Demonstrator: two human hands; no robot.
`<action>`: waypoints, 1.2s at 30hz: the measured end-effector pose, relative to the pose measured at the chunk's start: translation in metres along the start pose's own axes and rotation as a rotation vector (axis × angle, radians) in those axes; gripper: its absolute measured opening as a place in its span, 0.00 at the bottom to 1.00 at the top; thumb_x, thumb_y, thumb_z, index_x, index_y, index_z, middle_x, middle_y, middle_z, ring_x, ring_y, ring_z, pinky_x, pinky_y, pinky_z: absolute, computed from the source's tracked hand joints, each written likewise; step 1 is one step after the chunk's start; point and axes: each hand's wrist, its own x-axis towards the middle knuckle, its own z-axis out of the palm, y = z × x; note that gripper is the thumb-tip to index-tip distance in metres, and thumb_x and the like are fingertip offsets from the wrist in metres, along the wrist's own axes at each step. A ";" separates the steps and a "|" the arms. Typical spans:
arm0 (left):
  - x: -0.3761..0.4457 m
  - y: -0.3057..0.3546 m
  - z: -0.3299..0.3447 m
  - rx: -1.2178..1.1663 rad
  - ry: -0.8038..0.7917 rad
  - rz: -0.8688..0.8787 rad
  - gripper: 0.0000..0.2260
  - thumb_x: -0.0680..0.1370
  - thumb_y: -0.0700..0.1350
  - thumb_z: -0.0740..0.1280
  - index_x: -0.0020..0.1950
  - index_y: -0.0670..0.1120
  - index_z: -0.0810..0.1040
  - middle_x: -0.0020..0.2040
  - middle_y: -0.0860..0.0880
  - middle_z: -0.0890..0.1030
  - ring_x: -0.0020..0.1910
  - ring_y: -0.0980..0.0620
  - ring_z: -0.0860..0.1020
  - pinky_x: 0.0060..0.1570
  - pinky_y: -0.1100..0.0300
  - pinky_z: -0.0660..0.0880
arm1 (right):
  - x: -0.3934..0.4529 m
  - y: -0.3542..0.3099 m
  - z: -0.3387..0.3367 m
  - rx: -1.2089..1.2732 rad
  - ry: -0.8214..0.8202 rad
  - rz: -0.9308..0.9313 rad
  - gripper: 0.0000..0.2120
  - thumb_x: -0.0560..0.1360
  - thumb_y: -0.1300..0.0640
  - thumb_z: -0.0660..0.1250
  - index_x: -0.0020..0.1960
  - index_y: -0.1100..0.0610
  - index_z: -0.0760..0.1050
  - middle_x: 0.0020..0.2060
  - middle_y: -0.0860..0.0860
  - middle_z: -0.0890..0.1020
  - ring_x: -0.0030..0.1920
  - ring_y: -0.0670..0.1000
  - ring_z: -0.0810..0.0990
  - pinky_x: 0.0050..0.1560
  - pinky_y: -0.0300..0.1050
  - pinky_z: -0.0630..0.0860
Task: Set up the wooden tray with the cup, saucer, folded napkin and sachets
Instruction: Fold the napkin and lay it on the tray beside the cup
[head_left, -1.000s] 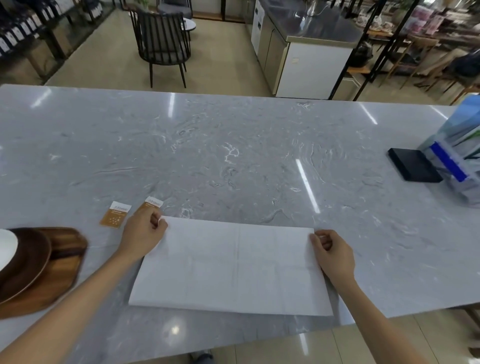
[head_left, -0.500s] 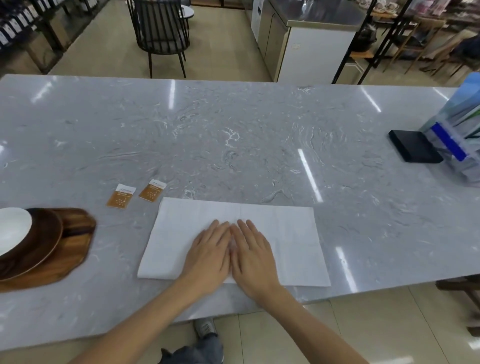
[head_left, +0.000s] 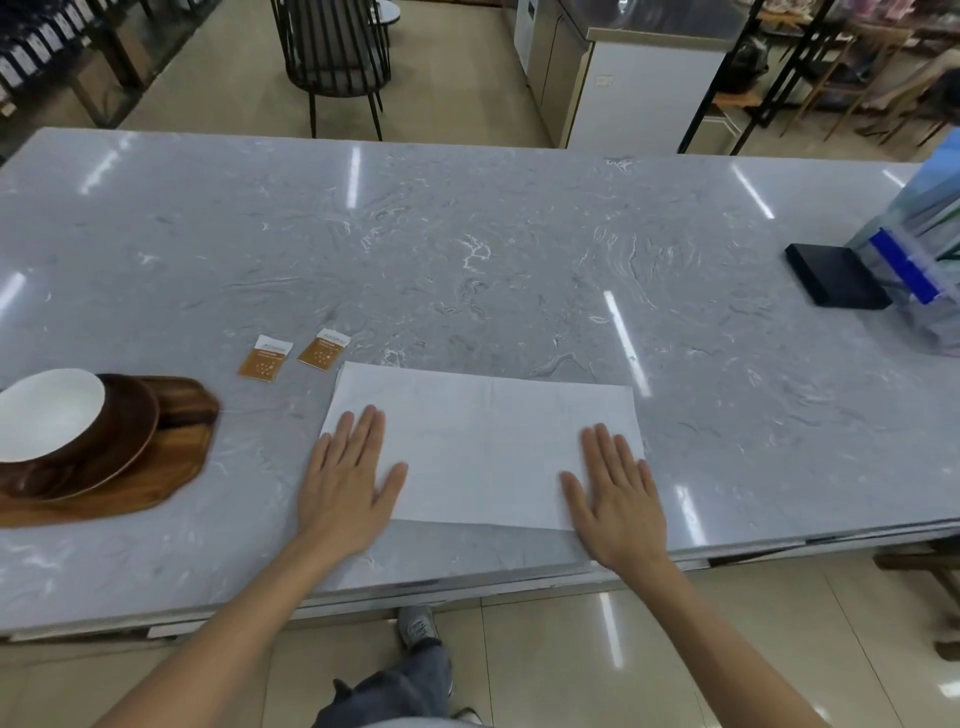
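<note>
Left hand (head_left: 347, 488) flat on near-left end of white napkin (head_left: 483, 447), fingers spread wide; right hand (head_left: 618, 493) flat on near-right end, fingers wide; two sachets (head_left: 293, 354) just beyond napkin's far-left corner; wooden tray (head_left: 171, 462) far left on grey tabletop (head_left: 467, 260), carrying saucer (head_left: 130, 436) and white cup (head_left: 49, 413).

This looks like a café or shop floor. A long grey marble desk (head_left: 467, 249) stands on glossy tiled flooring (head_left: 218, 78), with a black slatted chair (head_left: 332, 57) beyond it, a steel-topped service counter (head_left: 639, 73) behind, shelving with tagged goods (head_left: 41, 47) at the far left, and wooden seating (head_left: 852, 78) at the right.
</note>
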 end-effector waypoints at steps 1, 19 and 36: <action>-0.001 -0.003 -0.001 -0.001 0.006 -0.012 0.34 0.80 0.64 0.39 0.82 0.49 0.41 0.83 0.52 0.43 0.82 0.51 0.43 0.80 0.48 0.46 | -0.003 0.008 -0.002 0.003 0.001 0.017 0.33 0.82 0.32 0.39 0.83 0.45 0.40 0.82 0.42 0.44 0.82 0.48 0.42 0.82 0.54 0.45; 0.037 0.065 0.005 -0.101 -0.106 -0.168 0.34 0.81 0.66 0.43 0.82 0.52 0.39 0.81 0.38 0.36 0.80 0.40 0.35 0.77 0.39 0.36 | -0.009 0.045 -0.014 -0.047 -0.033 -0.030 0.33 0.80 0.34 0.33 0.82 0.44 0.41 0.83 0.50 0.47 0.83 0.54 0.40 0.82 0.56 0.48; 0.288 0.056 -0.020 0.055 -0.111 0.460 0.25 0.86 0.55 0.45 0.83 0.52 0.47 0.83 0.54 0.49 0.82 0.51 0.47 0.80 0.46 0.48 | -0.079 -0.036 -0.001 0.026 0.043 -0.054 0.30 0.79 0.38 0.56 0.80 0.43 0.62 0.81 0.53 0.61 0.80 0.54 0.61 0.75 0.58 0.63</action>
